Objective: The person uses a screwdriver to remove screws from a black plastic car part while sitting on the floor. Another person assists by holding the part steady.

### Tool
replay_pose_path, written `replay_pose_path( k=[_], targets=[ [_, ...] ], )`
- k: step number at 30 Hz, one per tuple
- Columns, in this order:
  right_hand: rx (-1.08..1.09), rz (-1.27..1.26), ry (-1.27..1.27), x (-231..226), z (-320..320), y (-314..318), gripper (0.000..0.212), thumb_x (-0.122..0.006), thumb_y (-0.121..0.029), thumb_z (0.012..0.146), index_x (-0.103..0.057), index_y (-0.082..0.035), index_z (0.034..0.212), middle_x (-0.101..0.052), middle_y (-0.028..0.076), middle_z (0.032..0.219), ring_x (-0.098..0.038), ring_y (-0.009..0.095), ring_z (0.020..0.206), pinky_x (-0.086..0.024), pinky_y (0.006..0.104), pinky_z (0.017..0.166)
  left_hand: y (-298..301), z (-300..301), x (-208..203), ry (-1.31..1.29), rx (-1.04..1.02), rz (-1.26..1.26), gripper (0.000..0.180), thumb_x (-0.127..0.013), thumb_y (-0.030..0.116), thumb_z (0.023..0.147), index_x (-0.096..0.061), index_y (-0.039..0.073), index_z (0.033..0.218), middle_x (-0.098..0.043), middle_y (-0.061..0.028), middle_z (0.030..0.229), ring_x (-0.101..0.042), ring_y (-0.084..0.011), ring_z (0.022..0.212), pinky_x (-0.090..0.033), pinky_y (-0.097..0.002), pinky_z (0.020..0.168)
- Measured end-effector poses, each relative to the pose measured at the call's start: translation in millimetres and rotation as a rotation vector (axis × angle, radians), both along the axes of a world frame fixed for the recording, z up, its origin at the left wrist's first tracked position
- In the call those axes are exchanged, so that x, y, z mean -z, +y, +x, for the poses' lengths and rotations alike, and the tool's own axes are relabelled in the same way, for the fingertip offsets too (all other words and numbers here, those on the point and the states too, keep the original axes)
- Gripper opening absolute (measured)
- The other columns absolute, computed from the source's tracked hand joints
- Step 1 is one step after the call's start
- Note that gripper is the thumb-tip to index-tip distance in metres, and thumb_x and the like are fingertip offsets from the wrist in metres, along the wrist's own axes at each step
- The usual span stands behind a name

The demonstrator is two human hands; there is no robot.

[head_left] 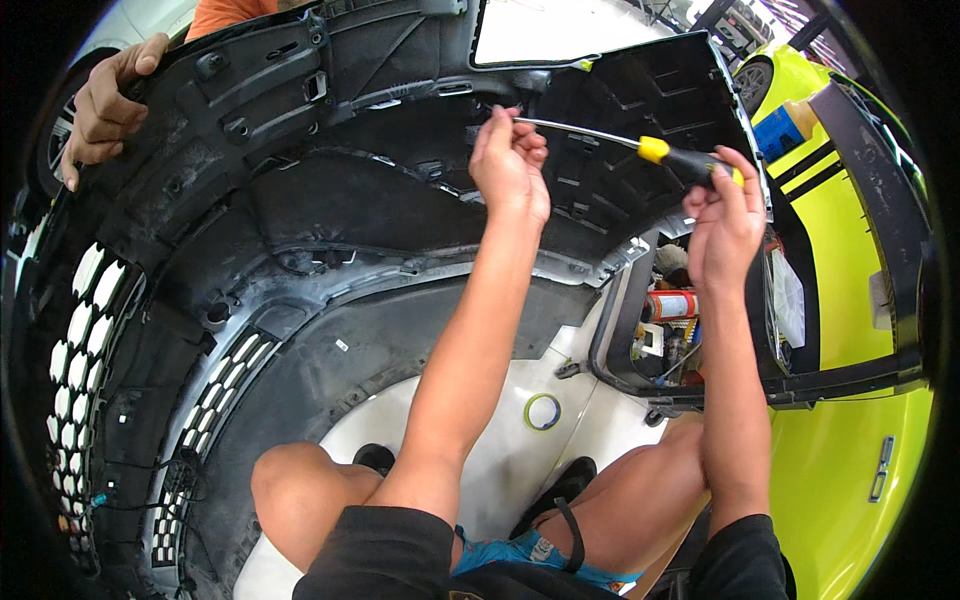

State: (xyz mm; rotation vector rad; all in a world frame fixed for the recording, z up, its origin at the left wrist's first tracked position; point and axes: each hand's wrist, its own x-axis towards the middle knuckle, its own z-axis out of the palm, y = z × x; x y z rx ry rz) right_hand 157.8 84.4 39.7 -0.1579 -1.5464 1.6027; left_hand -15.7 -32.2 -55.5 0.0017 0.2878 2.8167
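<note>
In front of me stands a large black car bumper cover (390, 205), its ribbed inner side facing me. My right hand (728, 225) is closed round the black and yellow handle of a long screwdriver (590, 132). The metal shaft runs leftward to my left hand (512, 170), whose thumb and fingers pinch at its tip, close to the bumper's upper inner edge. The tip itself is hidden by those fingers. At the far left another person's hand (105, 112) grips the bumper's edge. Honeycomb grille openings (82, 340) show below that hand.
A tool cart (610, 355) stands at right, with a red cylinder (672, 305) among its contents. Behind it is a yellow-green car (860, 470). A green-edged tape roll (529, 412) lies on the pale floor. Orange clothing (228, 15) shows beyond the bumper. My knees are beneath my arms.
</note>
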Motion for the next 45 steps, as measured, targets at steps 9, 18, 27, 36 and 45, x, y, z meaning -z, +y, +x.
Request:
replay_pose_path(
  k=[9,18,27,36,45],
  targets=[
    [-0.041,0.001,-0.013,3.3,-0.4,4.5,0.025,-0.061,-0.006,0.098,-0.059,-0.001,0.122,-0.058,0.004,0.090,-0.057,0.011,0.069,-0.044,0.0273,0.061,-4.8,-13.0,9.1,0.005,-0.038,0.018,0.036,-0.063,0.034,0.102,-0.062,0.000,0.115,-0.068,-0.0100,0.089,-0.068,-0.0183,0.079,-0.056,-0.0294,0.072],
    [-0.023,-0.001,-0.030,4.4,5.1,16.0,0.026,-0.062,-0.007,0.098,-0.058,-0.001,0.124,-0.059,0.005,0.091,-0.057,0.009,0.070,-0.045,0.0257,0.061,-32.7,-12.0,20.2,0.045,-0.076,-0.608,0.027,-0.077,0.021,0.090,-0.063,-0.001,0.088,-0.066,-0.0096,0.069,-0.068,-0.0174,0.056,-0.054,-0.0240,0.046],
    [-0.022,0.028,-0.026,6.5,7.2,16.7,0.025,-0.063,-0.007,0.097,-0.059,0.000,0.122,-0.061,0.005,0.092,-0.058,0.008,0.069,-0.045,0.0243,0.060,-20.4,-22.7,29.9,0.347,-0.700,-1.116,0.027,-0.085,0.014,0.080,-0.069,-0.004,0.092,-0.063,-0.0030,0.070,-0.058,-0.0118,0.056,-0.046,-0.0281,0.054],
    [0.000,0.015,-0.004,3.6,6.2,21.0,0.026,-0.064,-0.007,0.095,-0.062,0.000,0.120,-0.061,0.005,0.091,-0.057,0.010,0.065,-0.044,0.0250,0.058,-37.2,-10.5,15.3,0.392,-0.494,-0.811,0.016,-0.074,0.008,0.090,-0.067,-0.002,0.099,-0.072,-0.0077,0.082,-0.069,-0.0117,0.068,-0.049,-0.0192,0.053],
    [0.234,0.021,-0.174,0.4,-1.3,3.1,0.016,-0.058,-0.007,0.090,-0.066,-0.004,0.103,-0.060,0.000,0.074,-0.042,0.005,0.045,-0.032,0.0204,0.041,-44.0,78.0,-4.2,1.847,0.402,-1.684,0.019,-0.066,0.015,0.071,-0.070,-0.001,0.081,-0.069,-0.0221,0.075,-0.069,-0.0351,0.069,-0.055,-0.0439,0.063]
  ],
)
